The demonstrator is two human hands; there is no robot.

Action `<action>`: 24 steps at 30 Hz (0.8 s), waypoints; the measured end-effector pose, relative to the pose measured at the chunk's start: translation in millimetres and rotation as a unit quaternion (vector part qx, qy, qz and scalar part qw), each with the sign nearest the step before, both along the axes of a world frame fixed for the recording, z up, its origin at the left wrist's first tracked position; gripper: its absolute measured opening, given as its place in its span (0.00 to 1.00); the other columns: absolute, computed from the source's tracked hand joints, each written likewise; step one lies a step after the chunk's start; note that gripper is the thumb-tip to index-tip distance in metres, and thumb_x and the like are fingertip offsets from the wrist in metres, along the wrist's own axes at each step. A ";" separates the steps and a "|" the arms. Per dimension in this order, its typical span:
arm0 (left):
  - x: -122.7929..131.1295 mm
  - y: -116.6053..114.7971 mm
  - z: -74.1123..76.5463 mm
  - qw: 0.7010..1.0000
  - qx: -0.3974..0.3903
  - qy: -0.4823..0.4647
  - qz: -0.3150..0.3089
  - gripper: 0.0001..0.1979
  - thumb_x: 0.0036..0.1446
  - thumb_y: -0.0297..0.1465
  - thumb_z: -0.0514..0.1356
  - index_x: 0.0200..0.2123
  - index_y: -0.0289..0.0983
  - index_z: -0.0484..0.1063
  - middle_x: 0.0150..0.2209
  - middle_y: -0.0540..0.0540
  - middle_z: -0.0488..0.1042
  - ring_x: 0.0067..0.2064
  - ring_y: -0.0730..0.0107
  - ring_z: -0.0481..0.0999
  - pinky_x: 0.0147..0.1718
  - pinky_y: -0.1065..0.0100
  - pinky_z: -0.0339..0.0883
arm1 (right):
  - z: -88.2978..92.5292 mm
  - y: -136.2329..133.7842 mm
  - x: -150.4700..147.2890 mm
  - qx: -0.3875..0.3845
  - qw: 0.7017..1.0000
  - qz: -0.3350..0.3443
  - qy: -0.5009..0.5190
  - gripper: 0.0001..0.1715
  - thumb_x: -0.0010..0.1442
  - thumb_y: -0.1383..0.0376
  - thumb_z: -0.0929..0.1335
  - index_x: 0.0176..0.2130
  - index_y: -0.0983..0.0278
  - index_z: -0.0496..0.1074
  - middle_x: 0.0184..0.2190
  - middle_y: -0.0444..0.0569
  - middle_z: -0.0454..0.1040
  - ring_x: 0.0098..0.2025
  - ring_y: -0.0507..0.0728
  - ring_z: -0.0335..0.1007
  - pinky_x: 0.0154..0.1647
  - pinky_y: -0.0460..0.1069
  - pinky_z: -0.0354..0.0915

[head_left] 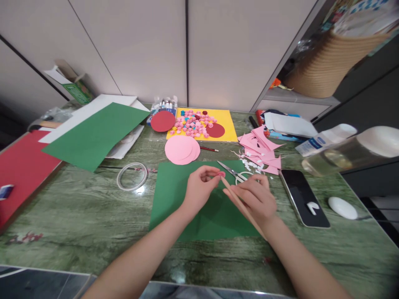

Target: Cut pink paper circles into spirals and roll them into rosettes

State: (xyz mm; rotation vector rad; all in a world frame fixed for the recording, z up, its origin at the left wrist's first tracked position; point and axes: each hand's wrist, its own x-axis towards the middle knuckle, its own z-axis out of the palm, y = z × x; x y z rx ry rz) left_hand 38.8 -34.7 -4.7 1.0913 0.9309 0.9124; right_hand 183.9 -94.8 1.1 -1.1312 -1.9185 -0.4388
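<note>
Left hand (201,186): thumb and forefinger pinched on a small pink piece (221,174), above the near side of the scissors. A fingertip hold, presumably because the piece is too slight for a fuller grip and needs its face exposed.

Right hand (254,196): fingers closed round a pale stick (242,206), gripped close to its pointed end, the long shaft running back beneath the wrist. A short grip like this likely gives finer control. The tip meets the pink piece; whether it presses in, cannot tell.

Both hands work over a green sheet (168,211) flat on the surface (131,232); it may serve as a mat, its plain dark ground making small pieces easy to spot.

Scissors (230,168) lie at the sheet's far edge, blades pointing away, handles partly hidden by the right hand: within easy reach, it seems. Pink discs (181,150) overlap just beyond the sheet. Behind them, a yellow sheet (230,126) carries a heap of small coloured pieces (193,123), probably gathered there to stop them scattering. Pink offcuts (261,151) and white scraps (251,165) sit right, apart from the discs, perhaps as waste.
</note>
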 end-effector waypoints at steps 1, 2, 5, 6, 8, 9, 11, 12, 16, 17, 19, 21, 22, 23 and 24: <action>0.2 -0.6 -0.2 1.000 0.000 -0.001 -0.002 0.10 0.45 0.33 0.62 0.31 0.34 0.70 0.34 0.43 0.77 0.31 0.70 0.74 0.26 0.72 0.65 | -0.4 0.1 0.2 0.001 1.000 -0.001 0.000 0.08 0.50 0.69 0.72 0.30 0.61 0.68 0.20 0.39 0.69 0.22 0.49 0.63 0.34 0.50 0.59; 0.4 -1.2 -0.4 1.000 0.000 -0.004 -0.005 0.10 0.45 0.33 0.62 0.32 0.34 0.70 0.34 0.43 0.77 0.32 0.70 0.74 0.26 0.72 0.65 | -0.4 0.3 0.4 0.002 1.000 -0.002 0.001 0.08 0.50 0.68 0.71 0.29 0.61 0.67 0.19 0.39 0.69 0.21 0.48 0.63 0.34 0.50 0.59; 0.7 -1.5 -1.8 1.000 -0.007 -0.008 -0.007 0.10 0.44 0.32 0.63 0.32 0.34 0.70 0.33 0.43 0.77 0.32 0.70 0.74 0.27 0.72 0.65 | 1.0 1.6 0.2 -0.008 1.000 0.000 0.003 0.09 0.51 0.67 0.71 0.30 0.61 0.66 0.20 0.40 0.70 0.22 0.49 0.64 0.35 0.50 0.59; 0.7 -0.9 -2.4 1.000 -0.010 -0.011 -0.006 0.11 0.44 0.32 0.63 0.32 0.34 0.70 0.33 0.43 0.77 0.32 0.70 0.74 0.28 0.72 0.66 | 1.7 2.2 0.0 -0.020 1.000 -0.002 0.002 0.09 0.51 0.66 0.71 0.31 0.62 0.66 0.21 0.41 0.71 0.22 0.50 0.65 0.35 0.50 0.59; 0.4 1.0 -4.1 1.000 -0.014 -0.015 0.000 0.12 0.43 0.32 0.64 0.32 0.34 0.70 0.33 0.44 0.77 0.32 0.71 0.74 0.28 0.72 0.66 | 3.0 2.7 -0.8 -0.052 0.999 -0.010 -0.004 0.12 0.51 0.65 0.71 0.37 0.62 0.67 0.23 0.42 0.72 0.23 0.51 0.66 0.35 0.51 0.58; 0.1 2.2 -4.9 1.000 -0.014 -0.016 0.003 0.12 0.43 0.33 0.64 0.33 0.34 0.70 0.33 0.44 0.77 0.32 0.71 0.74 0.28 0.72 0.66 | 3.5 2.6 -1.2 -0.067 0.998 -0.016 -0.008 0.14 0.52 0.65 0.71 0.40 0.62 0.67 0.23 0.43 0.73 0.24 0.51 0.67 0.36 0.51 0.58; -0.3 4.5 -6.4 1.000 -0.010 -0.014 0.007 0.13 0.44 0.33 0.64 0.33 0.34 0.70 0.33 0.43 0.77 0.31 0.71 0.74 0.28 0.72 0.66 | 4.1 1.8 -2.0 -0.083 0.996 -0.018 -0.017 0.18 0.52 0.68 0.70 0.44 0.62 0.66 0.26 0.44 0.75 0.25 0.51 0.67 0.37 0.51 0.58; -0.5 5.3 -6.9 1.000 -0.008 -0.012 0.008 0.12 0.44 0.33 0.64 0.33 0.34 0.70 0.33 0.43 0.77 0.31 0.71 0.74 0.28 0.72 0.66 | 4.1 1.2 -2.3 -0.082 0.996 -0.013 -0.020 0.19 0.52 0.70 0.69 0.45 0.62 0.66 0.27 0.44 0.75 0.25 0.51 0.68 0.38 0.51 0.58; -0.8 6.4 -5.8 1.000 -0.007 -0.007 0.010 0.12 0.44 0.32 0.63 0.33 0.33 0.70 0.34 0.42 0.77 0.31 0.72 0.74 0.28 0.72 0.66 | 3.0 0.0 -2.1 -0.060 0.998 0.008 -0.020 0.15 0.51 0.74 0.69 0.40 0.62 0.69 0.29 0.45 0.76 0.28 0.50 0.70 0.39 0.51 0.58; -0.7 6.3 -5.0 1.000 -0.010 -0.007 0.012 0.12 0.44 0.32 0.63 0.33 0.33 0.70 0.34 0.42 0.77 0.31 0.72 0.74 0.27 0.72 0.66 | 2.4 0.1 -1.8 -0.053 0.998 0.008 -0.017 0.14 0.51 0.75 0.69 0.39 0.62 0.70 0.29 0.44 0.76 0.28 0.50 0.70 0.39 0.51 0.58; -0.7 5.9 -3.3 1.000 -0.016 -0.009 0.016 0.12 0.44 0.32 0.64 0.33 0.33 0.70 0.34 0.42 0.77 0.31 0.72 0.73 0.27 0.72 0.66 | 1.0 0.5 -1.0 -0.044 0.999 0.000 -0.010 0.13 0.51 0.74 0.70 0.38 0.63 0.70 0.28 0.44 0.76 0.27 0.50 0.70 0.39 0.51 0.58; -0.6 5.5 -2.0 1.000 -0.019 -0.012 0.020 0.12 0.43 0.32 0.64 0.32 0.33 0.70 0.34 0.42 0.77 0.32 0.72 0.73 0.27 0.73 0.66 | 0.0 0.7 -0.6 -0.032 0.999 -0.006 -0.003 0.12 0.50 0.73 0.70 0.37 0.63 0.70 0.27 0.43 0.76 0.26 0.49 0.69 0.39 0.51 0.58; -0.5 5.2 -1.5 0.999 -0.019 -0.014 0.022 0.12 0.43 0.32 0.64 0.32 0.33 0.70 0.34 0.42 0.77 0.32 0.72 0.74 0.27 0.73 0.66 | -0.2 0.7 -0.6 -0.026 1.000 -0.007 -0.001 0.12 0.50 0.73 0.71 0.37 0.64 0.70 0.26 0.43 0.76 0.26 0.49 0.68 0.39 0.51 0.58; -0.4 4.9 -1.2 0.999 -0.017 -0.014 0.023 0.12 0.43 0.32 0.64 0.32 0.33 0.70 0.34 0.43 0.77 0.32 0.71 0.74 0.26 0.73 0.66 | -0.3 0.6 -0.8 -0.021 1.000 -0.008 0.001 0.12 0.50 0.73 0.71 0.37 0.64 0.70 0.26 0.43 0.76 0.25 0.48 0.68 0.39 0.51 0.58; -0.3 4.6 -1.1 1.000 -0.014 -0.014 0.024 0.12 0.43 0.32 0.64 0.32 0.33 0.70 0.33 0.43 0.77 0.31 0.71 0.74 0.26 0.73 0.66 | -0.4 0.4 -0.9 -0.017 1.000 -0.008 0.002 0.12 0.50 0.73 0.71 0.36 0.64 0.70 0.25 0.43 0.76 0.25 0.48 0.68 0.39 0.51 0.57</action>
